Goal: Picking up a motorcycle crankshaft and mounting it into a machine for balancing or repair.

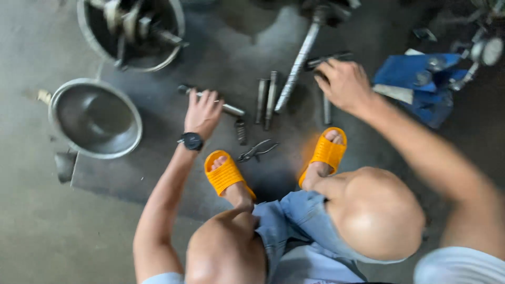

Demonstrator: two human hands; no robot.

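Two hands reach down to a dark mat (158, 179) spread on the concrete floor (42, 231), seen from above a squatting person in yellow sandals. The left hand (202, 113), with a black watch (191, 141) on its wrist, lies over a short metal rod (231, 109) that runs slantwise on the mat; its grip is folded loosely over the rod, fingers on top, though motion blur hides whether they close fully round it. The right hand (344, 84) is further off, at the far right of the mat, its grip curled round a dark bar-shaped tool (329, 58) that sticks out past the fingers to the upper left.

Between the hands lie two flat steel bars (266, 97) side by side, and just right of them a long bright shaft (297, 66) slants up toward a dark machine part at the top edge. A small ridged piece (241, 131) rests just below the rod's right end, and a pair of pliers (256, 151) lies near the left sandal (226, 173). The right sandal (327, 152) stands below the right hand.

Left of the mat sits a steel bowl (68, 94), and above it a round pan (176, 47) holding metal parts. A blue box (421, 89) with fittings lies at the right.
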